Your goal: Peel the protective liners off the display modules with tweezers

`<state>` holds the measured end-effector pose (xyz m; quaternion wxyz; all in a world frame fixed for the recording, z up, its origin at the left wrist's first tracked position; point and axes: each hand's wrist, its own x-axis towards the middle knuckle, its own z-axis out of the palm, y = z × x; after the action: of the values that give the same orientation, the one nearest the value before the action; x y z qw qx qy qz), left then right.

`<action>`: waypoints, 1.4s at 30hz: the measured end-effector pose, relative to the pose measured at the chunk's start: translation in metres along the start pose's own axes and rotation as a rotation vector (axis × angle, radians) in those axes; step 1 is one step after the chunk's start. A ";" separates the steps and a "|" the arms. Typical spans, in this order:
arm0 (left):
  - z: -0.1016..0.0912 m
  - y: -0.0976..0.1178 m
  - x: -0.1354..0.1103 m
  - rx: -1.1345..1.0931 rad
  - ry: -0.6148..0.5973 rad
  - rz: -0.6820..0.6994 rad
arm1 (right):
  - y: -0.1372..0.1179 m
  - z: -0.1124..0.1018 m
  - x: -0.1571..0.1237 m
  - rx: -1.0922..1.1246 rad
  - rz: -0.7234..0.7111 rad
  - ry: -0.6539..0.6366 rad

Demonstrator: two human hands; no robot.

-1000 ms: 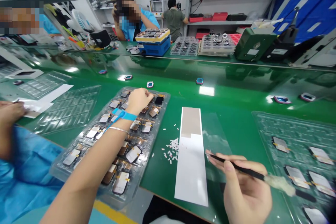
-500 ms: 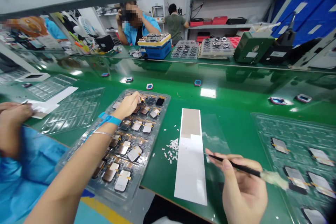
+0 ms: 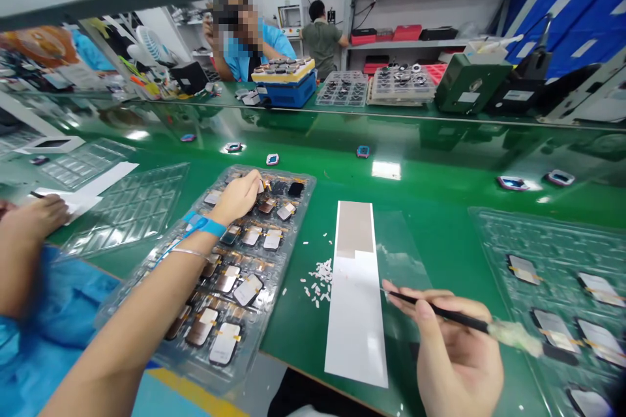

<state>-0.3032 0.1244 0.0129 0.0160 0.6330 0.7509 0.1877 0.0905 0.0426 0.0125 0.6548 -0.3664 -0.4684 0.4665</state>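
Observation:
My left hand (image 3: 239,199), with a blue wrist strap (image 3: 208,224), reaches over a clear plastic tray (image 3: 308,192) of small screen modules (image 3: 248,290). Its fingers are closed at the tray's upper row; what they pinch is hidden. In my right hand (image 3: 457,345) is a pair of black tweezers (image 3: 452,314), its rear end wrapped in pale tape. The tips point left, close to the right edge of a white sheet (image 3: 356,326) with a beige upper part. Small white pieces (image 3: 321,277) lie scattered left of that sheet.
A second clear tray with modules (image 3: 523,270) stands at right. Several pink-rimmed watch frames (image 3: 362,152) lie along the back. At left, a co-worker's hand (image 3: 46,215) is beside an unfilled clear tray (image 3: 132,208). A raised shelf holds a blue box (image 3: 286,91).
The view has shifted slightly. My left hand stays at the same row of the tray, and my right hand keeps the tweezers beside the sheet. The co-worker's hand at left has moved a little.

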 end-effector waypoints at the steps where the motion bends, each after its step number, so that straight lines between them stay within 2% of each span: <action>1: 0.000 0.001 0.000 0.010 -0.002 -0.007 | 0.000 0.000 0.000 0.000 0.001 -0.001; 10: -0.003 0.018 0.003 0.065 -0.045 -0.045 | -0.001 0.000 -0.001 0.012 0.001 0.001; 16: -0.015 0.040 -0.003 -0.107 0.010 0.000 | 0.002 -0.004 0.000 0.013 0.013 0.000; 21: -0.025 0.076 -0.041 -0.351 -0.076 0.063 | 0.004 -0.005 0.000 0.033 0.029 0.008; 25: -0.035 0.119 -0.095 -0.534 -0.225 0.066 | 0.006 -0.006 0.000 0.023 0.010 0.001; 27: -0.037 0.143 -0.127 -0.686 -0.307 0.025 | 0.003 -0.007 0.002 -0.004 -0.015 -0.057; 30: -0.031 0.178 -0.170 -0.835 -0.386 -0.044 | -0.008 -0.009 0.003 -0.180 -0.128 -0.262; 32: -0.022 0.195 -0.188 -0.890 -0.332 -0.068 | -0.017 -0.008 0.004 -0.355 -0.255 -0.421; 34: -0.010 0.206 -0.195 -0.942 -0.223 -0.086 | -0.024 -0.006 0.003 -0.506 -0.398 -0.520; 37: 0.008 0.214 -0.191 -1.003 -0.111 -0.090 | -0.024 -0.001 0.002 -0.691 -0.587 -0.550; 42: 0.027 0.215 -0.181 -1.009 -0.114 -0.052 | -0.014 -0.005 0.002 -0.885 -0.704 -0.542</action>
<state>-0.0568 -0.0142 0.0147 0.3653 0.5369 0.5801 0.4917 0.0994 0.0402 0.0242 0.4133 -0.2955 -0.8592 0.0610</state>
